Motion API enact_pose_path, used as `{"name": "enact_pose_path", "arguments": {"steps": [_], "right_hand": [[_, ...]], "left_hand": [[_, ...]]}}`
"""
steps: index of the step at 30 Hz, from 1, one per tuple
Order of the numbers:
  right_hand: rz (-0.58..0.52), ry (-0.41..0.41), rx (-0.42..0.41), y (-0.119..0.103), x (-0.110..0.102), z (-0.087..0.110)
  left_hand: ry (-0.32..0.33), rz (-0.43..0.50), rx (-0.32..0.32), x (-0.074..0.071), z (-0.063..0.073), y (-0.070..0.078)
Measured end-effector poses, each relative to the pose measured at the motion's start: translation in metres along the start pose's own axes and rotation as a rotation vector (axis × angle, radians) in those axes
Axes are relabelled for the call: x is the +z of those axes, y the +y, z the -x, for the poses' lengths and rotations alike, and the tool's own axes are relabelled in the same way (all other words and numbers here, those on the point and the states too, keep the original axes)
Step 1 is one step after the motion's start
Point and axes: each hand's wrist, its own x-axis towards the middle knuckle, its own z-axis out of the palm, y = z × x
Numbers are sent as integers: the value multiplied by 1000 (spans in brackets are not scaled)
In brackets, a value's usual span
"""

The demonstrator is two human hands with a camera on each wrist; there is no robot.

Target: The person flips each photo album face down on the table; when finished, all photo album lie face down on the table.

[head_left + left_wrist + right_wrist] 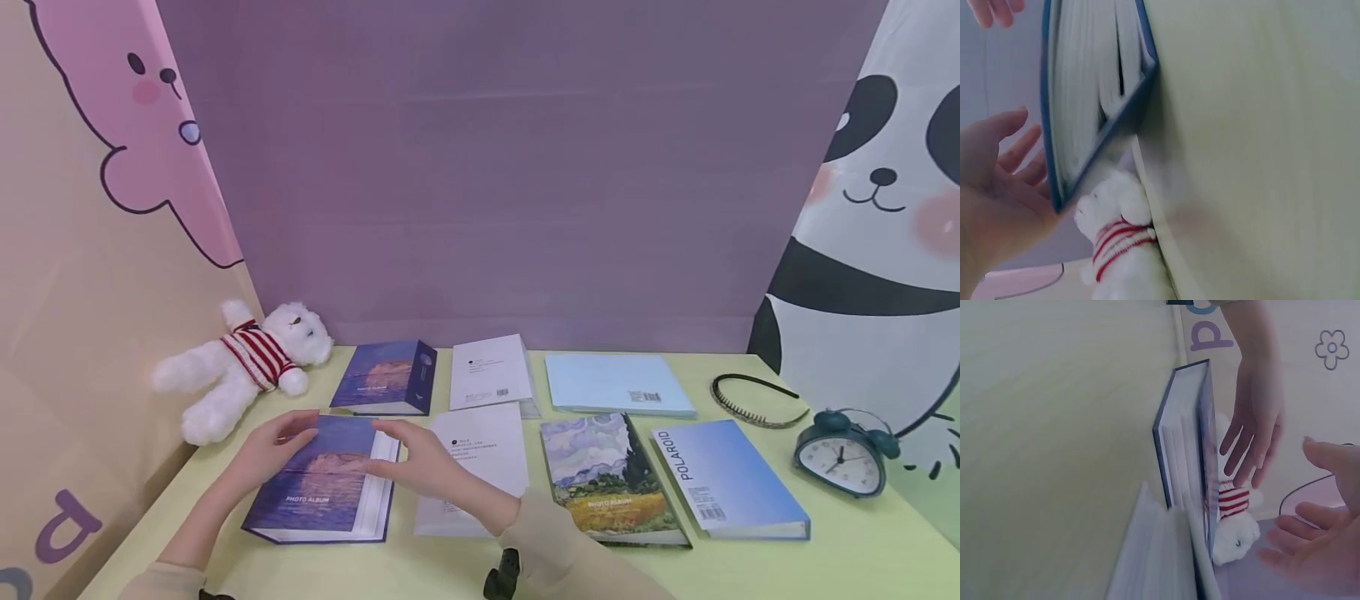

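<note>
A thick blue-purple photo album (322, 475) lies on the table at front left, its cover showing a rocky cliff over water. White page edges show along its right and near sides. Over the album's upper left is my left hand (273, 446), fingers relaxed. My right hand (420, 454) hovers over its upper right, thumb and fingers spread with nothing between them. In the right wrist view, both the left hand (1259, 412) and the right hand (1325, 519) appear beside the album's cover (1208, 444). The left wrist view has the left hand (1004, 181) next to the album's page block (1082, 81).
Behind stand a second cliff album (378, 379), a white album (487, 371) and a light blue one (618, 383). Another white album (491, 437) lies under my right forearm. Rightward are a landscape album (611, 475), a Polaroid album (731, 475), a headband (738, 408) and an alarm clock (840, 462). A plush bear (255, 358) leans left.
</note>
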Motion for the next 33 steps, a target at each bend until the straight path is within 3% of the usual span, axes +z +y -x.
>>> {"name": "enact_pose_path", "arguments": {"steps": [3, 7, 11, 15, 23, 33], "right_hand": [[23, -68, 17, -1, 10, -3], [52, -123, 46, -3, 20, -4], [75, -140, 62, -3, 27, -6], [93, -135, 88, 0, 33, -10], [136, -205, 222, -2, 36, -8], [159, -286, 247, 2, 36, -6]], "left_hand": [[-13, -19, -12, -5, 4, -8], [-67, 4, -80, -10, 8, -15], [-113, 30, -140, -13, 12, -16], [-145, -6, -189, -14, 13, -16], [-221, -51, -286, -14, 12, -17], [-273, 216, -402, -16, 15, -15]]}}
